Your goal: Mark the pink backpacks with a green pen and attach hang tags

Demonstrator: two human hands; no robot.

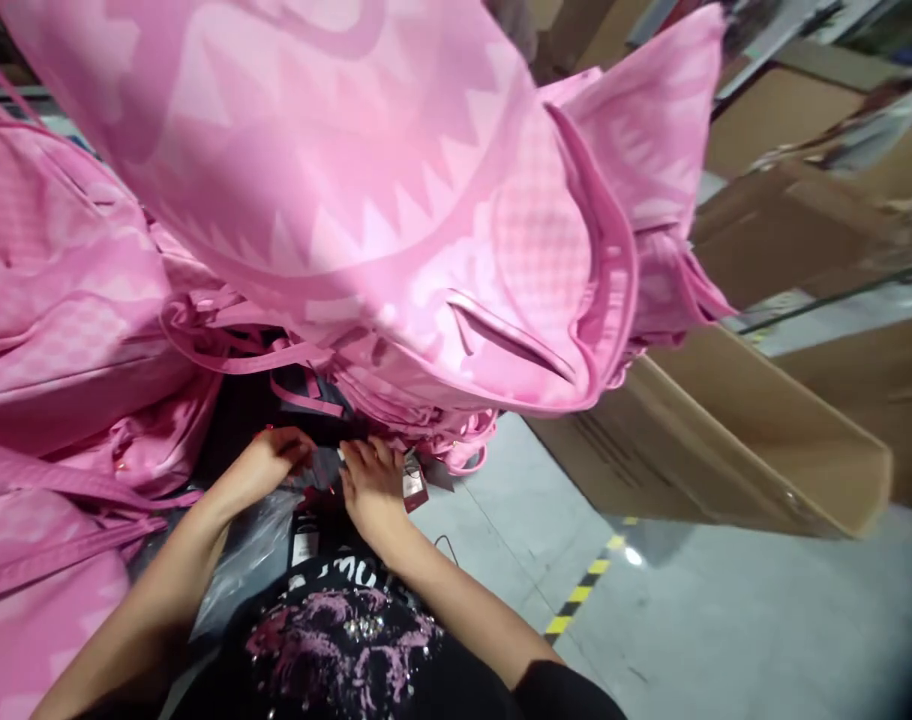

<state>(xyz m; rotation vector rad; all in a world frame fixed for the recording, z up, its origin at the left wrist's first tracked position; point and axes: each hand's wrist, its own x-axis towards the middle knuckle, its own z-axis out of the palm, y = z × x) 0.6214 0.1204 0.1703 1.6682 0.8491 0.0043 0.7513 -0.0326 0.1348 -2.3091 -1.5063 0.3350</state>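
My left hand (276, 462) is closed in a pinch low in the centre, close to my body. My right hand (375, 495) faces it with bent fingers pressed together. Between them is a small dark greyish piece (322, 468), too blurred to name. Beside my right hand hangs a dark red tag (415, 482) with a white label. Just above both hands are pink straps (306, 398) and gathered pink fabric. A large pink patterned bag (336, 190) with a zipped pocket fills the upper view, tilted.
More pink backpacks (58, 300) are piled on the left. Clear plastic (246, 570) lies under my left forearm. An open cardboard box (696, 430) stands on the right, with further cartons (786, 215) behind it. Yellow-black tape (583, 590) marks the grey floor.
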